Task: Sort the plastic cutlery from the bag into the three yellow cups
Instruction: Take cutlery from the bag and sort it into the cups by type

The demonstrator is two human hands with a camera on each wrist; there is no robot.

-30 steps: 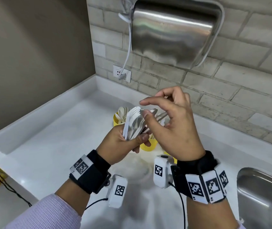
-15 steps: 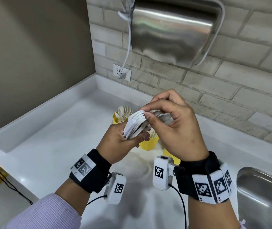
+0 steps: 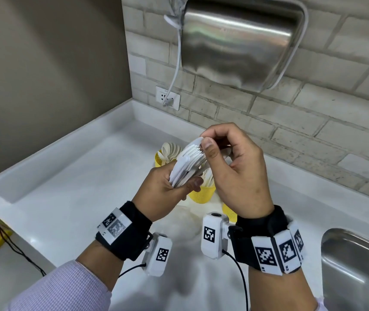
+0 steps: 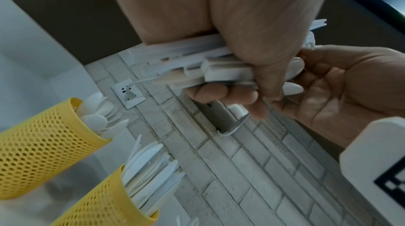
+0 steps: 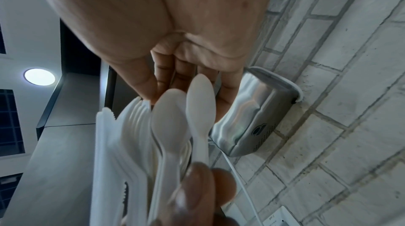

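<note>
Head view: a fanned bundle of white plastic cutlery (image 3: 187,167) sits gripped in the left hand (image 3: 163,194) above the yellow mesh cups (image 3: 202,194). Right hand (image 3: 235,171) thumb and forefinger pinch one serrated knife tip; best drawn out straight, left grip firm.

Wide bare counter (image 3: 71,198) lies open to the left of the hands. Ahead, three yellow cups (image 3: 202,194) block the way, the brick wall (image 3: 291,122) close behind; the steel sink (image 3: 358,265) bounds the right.
</note>
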